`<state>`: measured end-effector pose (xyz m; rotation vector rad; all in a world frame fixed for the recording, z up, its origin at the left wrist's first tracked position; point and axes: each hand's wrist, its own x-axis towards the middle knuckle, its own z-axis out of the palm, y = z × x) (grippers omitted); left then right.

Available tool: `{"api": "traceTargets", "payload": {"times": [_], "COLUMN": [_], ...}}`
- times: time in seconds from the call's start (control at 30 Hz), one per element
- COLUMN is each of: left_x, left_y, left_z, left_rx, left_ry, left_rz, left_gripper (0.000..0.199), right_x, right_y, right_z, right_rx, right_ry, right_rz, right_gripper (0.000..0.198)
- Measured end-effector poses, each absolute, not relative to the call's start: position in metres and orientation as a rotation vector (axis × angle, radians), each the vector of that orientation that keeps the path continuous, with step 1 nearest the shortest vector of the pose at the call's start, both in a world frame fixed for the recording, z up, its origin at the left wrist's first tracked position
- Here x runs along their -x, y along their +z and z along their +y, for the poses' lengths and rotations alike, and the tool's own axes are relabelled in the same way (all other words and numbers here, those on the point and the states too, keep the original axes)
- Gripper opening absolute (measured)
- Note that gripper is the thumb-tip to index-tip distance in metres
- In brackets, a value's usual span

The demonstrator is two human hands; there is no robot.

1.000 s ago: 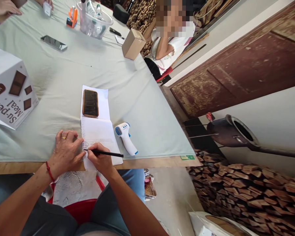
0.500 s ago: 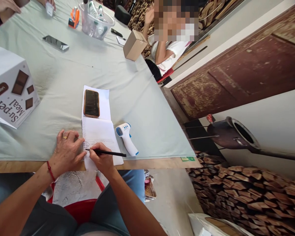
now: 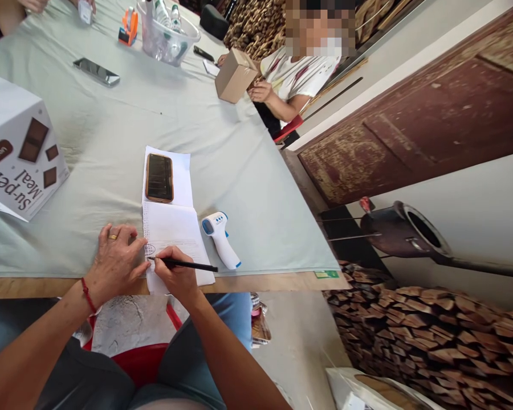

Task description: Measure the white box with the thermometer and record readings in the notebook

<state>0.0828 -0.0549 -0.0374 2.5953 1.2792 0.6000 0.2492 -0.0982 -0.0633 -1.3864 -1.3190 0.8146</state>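
Rests left hand (image 3: 116, 257), spread and grasping nothing, at the left edge of a notebook (image 3: 182, 176) lying unfolded at the front of the table (image 3: 277, 281). Pinches a pen (image 3: 199, 266) in right hand (image 3: 177, 280), tip at the lower page (image 3: 171, 219). Could let that page slide with any lift of the left hand, judging by its lower end lying on the table's bare rim. Could smudge it by dragging the right hand across, or knock the thermometer (image 3: 223, 244), near the pen's back end, by swinging outward. Faces, at far left, a printed box (image 3: 23, 145), well apart; then, farther back, a silver phone (image 3: 96, 72) and a tape dispenser (image 3: 128, 27). Finds the notebook's upper leaf partly covered by a cased phone (image 3: 159, 177), in the way of any writing there. Looks also toward a basket (image 3: 151, 42) of bottles (image 3: 175, 23), a carton (image 3: 233, 80) with a co-worker's hand (image 3: 262, 91) near it, unclear whether touching, and stacked firewood (image 3: 414, 330) off the table.
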Motion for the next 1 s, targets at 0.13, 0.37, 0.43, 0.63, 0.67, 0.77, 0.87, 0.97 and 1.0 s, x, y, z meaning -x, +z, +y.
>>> {"api": "traceTargets", "payload": {"times": [0.13,0.37,0.43,0.63,0.67,0.77,0.87,0.97,1.0], "left_x": [-0.0828,-0.0831,-0.0831,-0.0828,-0.0828,-0.0829,-0.0829,-0.0827,-0.0825], "left_y": [-0.0369,-0.0363,-0.0360,-0.0356,-0.0356,-0.0354,-0.0352,-0.0353,-0.0353], "left_z": [-0.0551,-0.0550,-0.0549,-0.0552,-0.0553,-0.0552,-0.0549,-0.0548,-0.0547], "left_rx": [-2.590,-2.567,-2.571,-2.619,-2.622,-2.619,-2.617,-2.625,-2.624], "left_ry": [0.602,0.625,0.622,0.578,0.577,0.583,0.580,0.572,0.574], "left_rz": [1.276,1.277,1.275,1.282,1.282,1.281,1.281,1.284,1.282], "left_gripper": [0.027,0.025,0.025,0.026,0.026,0.026,0.025,0.026,0.026], "right_x": [-0.2495,-0.2494,-0.2490,-0.2486,-0.2488,-0.2493,-0.2489,-0.2482,-0.2481], "right_y": [-0.0610,-0.0628,-0.0640,-0.0640,-0.0637,-0.0627,-0.0617,-0.0608,-0.0607], "right_z": [-0.0981,-0.0981,-0.0982,-0.0988,-0.0989,-0.0986,-0.0982,-0.0978,-0.0978], "right_rx": [1.383,1.396,1.399,1.388,1.387,1.392,1.383,1.381,1.384], "right_ry": [0.802,0.794,0.777,0.781,0.777,0.758,0.769,0.766,0.759], "right_rz": [-1.334,-1.309,-1.297,-1.285,-1.272,-1.245,-1.257,-1.269,-1.270], "right_gripper": [0.006,0.005,0.005,0.006,0.005,0.004,0.004,0.005,0.005]}}
